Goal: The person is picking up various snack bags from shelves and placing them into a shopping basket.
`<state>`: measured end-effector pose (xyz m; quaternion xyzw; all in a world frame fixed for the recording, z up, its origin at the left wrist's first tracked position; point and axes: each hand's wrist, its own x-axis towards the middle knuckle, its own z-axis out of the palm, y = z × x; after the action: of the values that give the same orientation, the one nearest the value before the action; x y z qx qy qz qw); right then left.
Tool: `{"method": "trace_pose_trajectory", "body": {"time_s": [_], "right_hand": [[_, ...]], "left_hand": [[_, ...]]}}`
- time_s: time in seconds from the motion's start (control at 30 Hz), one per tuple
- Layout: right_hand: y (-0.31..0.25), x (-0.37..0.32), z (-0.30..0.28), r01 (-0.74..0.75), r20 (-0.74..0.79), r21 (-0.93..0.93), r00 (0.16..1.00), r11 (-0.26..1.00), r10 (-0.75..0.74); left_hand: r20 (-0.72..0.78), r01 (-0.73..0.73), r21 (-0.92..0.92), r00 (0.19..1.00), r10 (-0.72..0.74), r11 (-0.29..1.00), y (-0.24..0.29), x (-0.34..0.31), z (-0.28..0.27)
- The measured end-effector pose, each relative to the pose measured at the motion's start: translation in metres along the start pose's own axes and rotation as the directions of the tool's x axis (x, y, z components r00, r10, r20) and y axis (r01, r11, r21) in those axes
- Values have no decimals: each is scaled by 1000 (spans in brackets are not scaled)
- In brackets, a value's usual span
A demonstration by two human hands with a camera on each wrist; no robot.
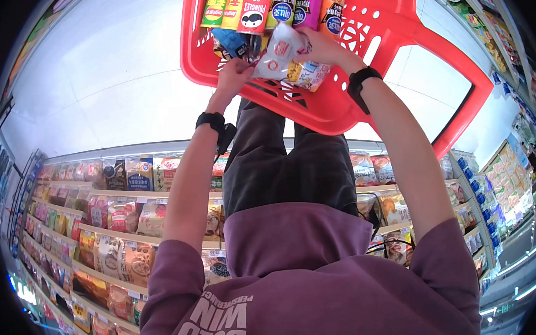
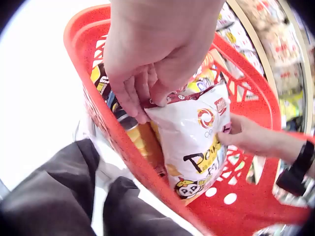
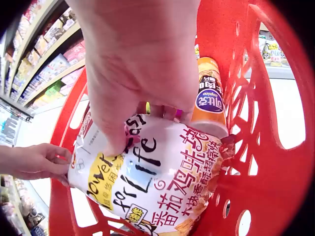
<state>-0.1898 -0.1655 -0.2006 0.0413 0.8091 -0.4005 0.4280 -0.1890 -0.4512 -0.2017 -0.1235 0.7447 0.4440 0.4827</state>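
Observation:
A white snack bag with printed lettering (image 1: 278, 55) (image 2: 192, 142) (image 3: 147, 167) is held between both hands inside the red basket (image 1: 332, 112). My left hand (image 1: 233, 78) (image 2: 157, 54) pinches the bag's dark red top edge between thumb and fingers. On the bag's other side, my right hand (image 1: 325, 48) (image 2: 248, 136) (image 3: 133, 73) grips it, the thumb on its printed front. Behind the bag stands a row of chip cans, with a red one (image 1: 255, 9) and an orange one (image 1: 332, 9) (image 3: 209, 98). A blue package (image 1: 230, 42) lies beside my left hand.
The basket's red handle (image 1: 485, 89) extends to the right in the head view. Shelves of packaged snacks (image 1: 122, 214) run along behind the person's legs (image 1: 286, 160). More shelves (image 1: 505, 185) stand at the right edge. A pale floor (image 1: 117, 72) surrounds the basket.

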Motion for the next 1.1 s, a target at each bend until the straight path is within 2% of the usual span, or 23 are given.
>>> {"method": "trace_pose_trajectory", "body": {"time_s": [0.03,0.07,0.1,0.2,0.3,0.4,0.5,0.6,0.7,0.8,0.9,1.0,1.1], "right_hand": [[3,3,-3,-8,-3,16,1000,1000,8],[6,6,-6,-16,-6,31,1000,999,16],[8,7,-8,-24,-8,48,1000,999,24],[9,8,-8,-41,3,0,999,999,41],[11,9,-7,-21,-14,28,1000,999,22],[7,8,-6,-29,-36,54,999,998,31],[8,9,-5,-45,-41,53,998,998,47],[15,15,-4,-50,-20,101,998,994,52],[16,12,0,-20,-26,141,999,990,23],[7,11,-5,-32,-21,122,999,992,35],[0,10,-7,-71,-24,65,997,995,72],[-4,7,-10,-93,-26,42,995,995,94],[-9,2,-11,-94,-16,72,995,993,95]], "left_hand": [[-3,58,-266,998,-61,962,-2,1,3],[10,108,-512,993,-120,852,-6,1,7],[39,148,-720,984,-173,679,-12,1,11],[216,272,-856,961,-173,440,-30,2,34],[249,263,-840,964,-93,474,13,-25,64],[326,343,-748,936,-135,569,17,-25,94],[259,325,-731,946,-197,600,20,-13,111],[198,226,-745,973,-116,628,18,-6,118],[162,273,-718,960,-228,640,13,-6,124],[164,294,-709,953,-255,641,17,-9,122],[207,263,-656,964,-167,708,25,-15,110],[237,219,-673,969,-75,706,28,-17,93],[297,233,-745,955,-2,625,-18,-12,64]]}}
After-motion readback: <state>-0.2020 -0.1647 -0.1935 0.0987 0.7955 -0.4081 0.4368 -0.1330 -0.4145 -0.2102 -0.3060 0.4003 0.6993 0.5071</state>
